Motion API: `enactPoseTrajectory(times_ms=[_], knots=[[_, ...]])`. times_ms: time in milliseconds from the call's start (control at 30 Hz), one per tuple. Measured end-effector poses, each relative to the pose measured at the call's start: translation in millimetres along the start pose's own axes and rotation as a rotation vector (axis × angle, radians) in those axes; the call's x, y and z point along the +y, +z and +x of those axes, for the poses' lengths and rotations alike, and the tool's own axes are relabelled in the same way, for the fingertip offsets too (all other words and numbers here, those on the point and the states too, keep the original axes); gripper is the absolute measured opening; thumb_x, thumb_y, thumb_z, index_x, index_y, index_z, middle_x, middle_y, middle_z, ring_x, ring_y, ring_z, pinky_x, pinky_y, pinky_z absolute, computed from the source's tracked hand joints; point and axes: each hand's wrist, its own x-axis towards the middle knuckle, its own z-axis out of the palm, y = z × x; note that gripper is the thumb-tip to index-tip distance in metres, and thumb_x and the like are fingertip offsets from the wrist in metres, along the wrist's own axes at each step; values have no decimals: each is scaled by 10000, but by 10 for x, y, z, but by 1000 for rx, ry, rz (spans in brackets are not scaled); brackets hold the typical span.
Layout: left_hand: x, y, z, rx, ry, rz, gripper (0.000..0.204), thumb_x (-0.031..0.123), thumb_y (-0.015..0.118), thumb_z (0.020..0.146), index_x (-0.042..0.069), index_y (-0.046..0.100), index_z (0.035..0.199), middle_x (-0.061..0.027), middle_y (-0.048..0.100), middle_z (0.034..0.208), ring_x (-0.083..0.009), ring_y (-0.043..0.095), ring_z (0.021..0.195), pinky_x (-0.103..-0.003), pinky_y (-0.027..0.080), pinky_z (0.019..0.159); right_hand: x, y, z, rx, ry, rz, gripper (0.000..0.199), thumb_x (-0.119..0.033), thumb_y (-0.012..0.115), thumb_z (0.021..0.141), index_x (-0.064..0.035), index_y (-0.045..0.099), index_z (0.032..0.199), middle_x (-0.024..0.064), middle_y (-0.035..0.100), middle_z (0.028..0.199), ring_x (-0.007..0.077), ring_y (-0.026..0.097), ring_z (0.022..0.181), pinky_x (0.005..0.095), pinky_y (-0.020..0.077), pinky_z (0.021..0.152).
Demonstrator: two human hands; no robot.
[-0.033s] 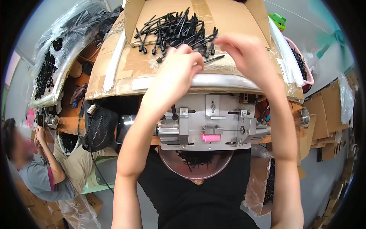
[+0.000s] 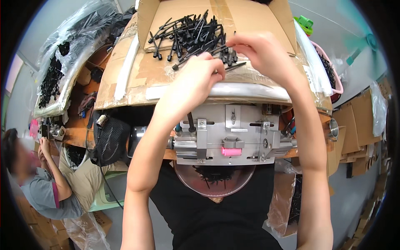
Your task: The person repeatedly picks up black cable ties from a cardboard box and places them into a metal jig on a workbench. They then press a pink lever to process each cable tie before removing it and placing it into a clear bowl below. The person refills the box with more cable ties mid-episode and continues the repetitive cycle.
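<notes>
A pile of slender black rods with thicker ends (image 2: 196, 35) lies on the cardboard in front of me. My right hand (image 2: 260, 50) is at the pile's right side, thumb and fingertips pinched on one black rod (image 2: 219, 49). My left hand (image 2: 200, 75) is lower, at the pile's near edge, its fingers curled inward. Something dark shows at its fingertips, but I cannot make out what it is. A loose rod (image 2: 236, 66) lies on the cardboard between the two hands.
Nearer me is a metal fixture plate (image 2: 216, 114) with clamps and a pink piece (image 2: 231, 151). Below it, a clear bowl (image 2: 246, 183) holds black rods. A black mesh bag (image 2: 110, 141) hangs at left. Another person (image 2: 50, 187) sits at far left.
My right hand has shifted slightly left, and its fingertips have closed in on a rod. My left hand has dropped a little toward me.
</notes>
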Motion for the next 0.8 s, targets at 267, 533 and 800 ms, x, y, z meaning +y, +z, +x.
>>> enactPoseTrajectory(times_ms=[267,533,800], knots=[[144,-436,-542,-54,-47,-36,234,-58,652,776,34,671,991,-111,613,924,-278,620,861,-340,490,760,-9,388,403,-510,-59,-260,271,-106,705,778,-113,638,1040,138,692,852,324,669,830,428,515,715],[93,-439,-917,165,-155,-65,276,-58,672,766,51,701,1017,-99,630,938,-210,608,757,-297,500,687,394,-104,-159,-405,-172,-152,243,-34,671,773,-96,633,1005,98,674,844,314,641,763,411,493,679],[63,-282,-856,294,-163,-48,354,-52,677,779,48,679,1119,-92,621,938,-158,563,710,-277,487,658,74,-136,-42,-582,-204,-288,151,-75,692,771,-93,692,922,125,686,841,337,655,796,444,509,694]])
